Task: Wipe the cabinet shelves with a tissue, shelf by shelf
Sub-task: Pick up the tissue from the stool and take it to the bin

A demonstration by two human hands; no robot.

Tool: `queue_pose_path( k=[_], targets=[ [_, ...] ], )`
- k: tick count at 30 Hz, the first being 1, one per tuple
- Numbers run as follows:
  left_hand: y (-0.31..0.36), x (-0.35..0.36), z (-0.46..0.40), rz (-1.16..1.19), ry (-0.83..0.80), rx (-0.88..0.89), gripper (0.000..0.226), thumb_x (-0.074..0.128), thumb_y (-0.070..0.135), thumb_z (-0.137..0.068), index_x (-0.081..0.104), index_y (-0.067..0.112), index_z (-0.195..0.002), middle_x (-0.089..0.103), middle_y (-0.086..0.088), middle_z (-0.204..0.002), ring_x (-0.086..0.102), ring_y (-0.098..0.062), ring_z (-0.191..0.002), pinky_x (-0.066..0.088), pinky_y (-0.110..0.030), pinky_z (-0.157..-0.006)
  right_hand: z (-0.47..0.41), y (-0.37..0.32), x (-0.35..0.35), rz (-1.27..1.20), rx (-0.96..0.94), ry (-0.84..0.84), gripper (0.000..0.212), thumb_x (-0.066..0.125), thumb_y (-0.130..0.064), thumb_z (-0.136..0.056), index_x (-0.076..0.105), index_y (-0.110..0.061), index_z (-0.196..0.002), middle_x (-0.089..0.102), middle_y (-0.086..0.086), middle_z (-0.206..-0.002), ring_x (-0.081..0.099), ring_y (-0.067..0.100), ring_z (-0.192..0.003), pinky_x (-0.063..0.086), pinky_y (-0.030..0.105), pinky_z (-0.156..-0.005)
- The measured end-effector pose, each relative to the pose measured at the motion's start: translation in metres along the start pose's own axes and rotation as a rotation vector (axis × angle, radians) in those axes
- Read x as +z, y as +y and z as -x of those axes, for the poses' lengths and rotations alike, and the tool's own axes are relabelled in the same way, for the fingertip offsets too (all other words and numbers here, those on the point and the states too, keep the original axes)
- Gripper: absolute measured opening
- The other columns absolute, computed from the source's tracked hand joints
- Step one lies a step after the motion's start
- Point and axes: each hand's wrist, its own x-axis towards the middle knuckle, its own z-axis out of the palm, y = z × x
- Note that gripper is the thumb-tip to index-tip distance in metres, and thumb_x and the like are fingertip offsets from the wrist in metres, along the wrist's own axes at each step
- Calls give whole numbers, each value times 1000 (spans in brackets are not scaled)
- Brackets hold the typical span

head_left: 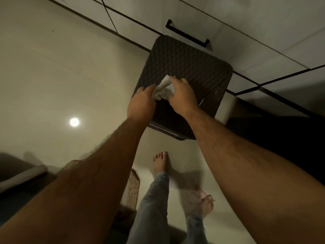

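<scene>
A crumpled white tissue (164, 89) is held between both hands above a dark woven stool (191, 67). My left hand (141, 104) grips its lower left end with fingers closed. My right hand (182, 97) pinches its right side from above. The white cabinet (246, 32) runs along the top of the view with its fronts closed; a black bar handle (187, 34) sits on the nearest front. No shelf is visible.
The stool stands on a glossy pale floor (61, 67) right against the cabinet base. My bare feet (161, 162) are below it. A patterned mat (133, 187) lies at lower centre and a grey object (21, 176) at the left edge.
</scene>
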Motion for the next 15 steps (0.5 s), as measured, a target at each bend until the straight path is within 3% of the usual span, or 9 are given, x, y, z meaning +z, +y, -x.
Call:
queue_pose_path(
  k=[2, 7, 11, 15],
  targets=[
    [-2, 3, -4, 15, 4, 9, 28, 52, 18, -95, 63, 17, -120, 64, -13, -110, 61, -30, -96, 43, -30, -76, 1, 1, 7, -4, 7, 3, 48, 61, -8, -91, 52, -14, -138, 51, 11, -134, 52, 23, -122, 42, 27, -102],
    [16, 5, 6, 126, 10, 40, 26, 57, 14, -94, 67, 14, -118, 70, -7, -110, 64, -21, -99, 45, -24, -85, 23, 11, 5, -260, 69, 12, 19, 61, -5, -91, 72, -8, -106, 70, 7, -105, 64, 17, -99, 49, 23, -85],
    [47, 8, 30, 191, 28, 132, 26, 60, 14, -93, 67, 14, -118, 69, -5, -110, 63, -16, -101, 44, -21, -89, 62, 24, -19, -481, 143, 37, 15, 60, -10, -93, 71, -11, -103, 69, 2, -95, 62, 12, -85, 53, 27, -74],
    [88, 23, 74, 193, 37, 200, 24, 61, 19, -92, 66, 19, -116, 65, 0, -111, 59, -10, -100, 47, -24, -89, 120, 54, -49, -601, 204, 84, 17, 60, -8, -93, 69, -13, -106, 70, -1, -97, 65, 12, -91, 58, 33, -78]
  ],
)
